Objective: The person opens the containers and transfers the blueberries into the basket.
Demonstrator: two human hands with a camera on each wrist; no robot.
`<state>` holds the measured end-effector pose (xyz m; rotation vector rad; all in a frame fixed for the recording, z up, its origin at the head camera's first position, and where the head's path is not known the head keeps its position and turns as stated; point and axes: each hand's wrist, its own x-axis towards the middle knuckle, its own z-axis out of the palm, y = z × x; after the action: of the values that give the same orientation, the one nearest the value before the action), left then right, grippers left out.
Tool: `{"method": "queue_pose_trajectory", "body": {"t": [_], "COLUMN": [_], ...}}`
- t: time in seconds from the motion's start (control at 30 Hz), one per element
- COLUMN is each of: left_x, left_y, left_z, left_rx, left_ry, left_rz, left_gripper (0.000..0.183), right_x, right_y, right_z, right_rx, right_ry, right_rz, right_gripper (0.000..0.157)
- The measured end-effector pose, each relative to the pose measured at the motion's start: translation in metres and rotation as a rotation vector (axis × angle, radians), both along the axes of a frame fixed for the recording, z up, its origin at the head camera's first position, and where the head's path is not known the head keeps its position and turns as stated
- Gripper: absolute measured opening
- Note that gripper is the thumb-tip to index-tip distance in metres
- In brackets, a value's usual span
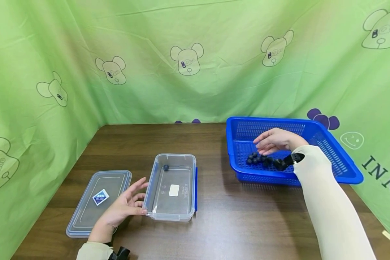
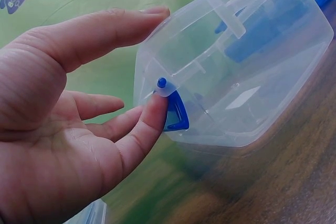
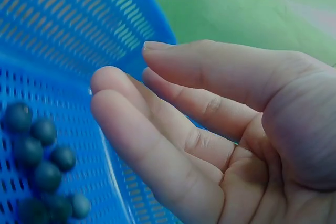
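Note:
On the left of the table, my left hand (image 1: 127, 202) touches the near left side of a clear plastic food container (image 1: 159, 209). The left wrist view shows the thumb by the container's rim and a fingertip at a blue side latch (image 2: 177, 114), with the fingers loosely extended. One blueberry (image 1: 166, 167) lies inside, toward the far left corner. Over a blue slotted basket (image 1: 263, 175), my right hand (image 1: 274, 141) hovers with fingers slightly bent and nothing between them. Several blueberries (image 3: 47, 177) lie on the basket floor below it, partly hidden by the wrist in the head view.
A clear lid (image 1: 117, 184) with a blue rim and a diamond-shaped sticker lies left of the container, partly behind the left hand. Wooden tabletop (image 1: 214, 202) separates container and basket. A green patterned cloth (image 1: 156, 94) hangs behind and along both sides.

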<state>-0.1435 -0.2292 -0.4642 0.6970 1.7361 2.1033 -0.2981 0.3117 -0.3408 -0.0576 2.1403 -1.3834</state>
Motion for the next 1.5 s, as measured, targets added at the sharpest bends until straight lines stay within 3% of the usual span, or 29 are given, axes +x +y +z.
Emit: {"method": "queue_pose_trajectory", "body": {"t": [0.4, 0.6, 1.07, 1.37, 1.5], "left_x": [0.002, 0.001, 0.002, 0.002, 0.002], "left_y": [0.001, 0.001, 0.000, 0.001, 0.001], "left_z": [0.001, 0.001, 0.001, 0.002, 0.003], "left_rx": [-0.013, 0.016, 0.010, 0.001, 0.005], "left_ry": [-0.013, -0.004, -0.005, -0.004, -0.002], "left_rz": [0.012, -0.014, 0.002, 0.005, 0.003], "left_gripper": [0.089, 0.088, 0.090, 0.091, 0.091], "right_x": [0.006, 0.006, 0.007, 0.013, 0.014], "right_y": [-0.044, -0.078, -0.175, -0.235, -0.254], "right_z": [0.011, 0.013, -0.004, -0.025, -0.033], "right_rx": [-0.101, -0.157, -0.187, -0.163, -0.149], "right_ry": [0.062, 0.101, 0.121, 0.065, 0.036], "right_rz": [0.033, 0.095, 0.226, 0.296, 0.291], "right_gripper": [0.030, 0.036, 0.038, 0.046, 0.046]}}
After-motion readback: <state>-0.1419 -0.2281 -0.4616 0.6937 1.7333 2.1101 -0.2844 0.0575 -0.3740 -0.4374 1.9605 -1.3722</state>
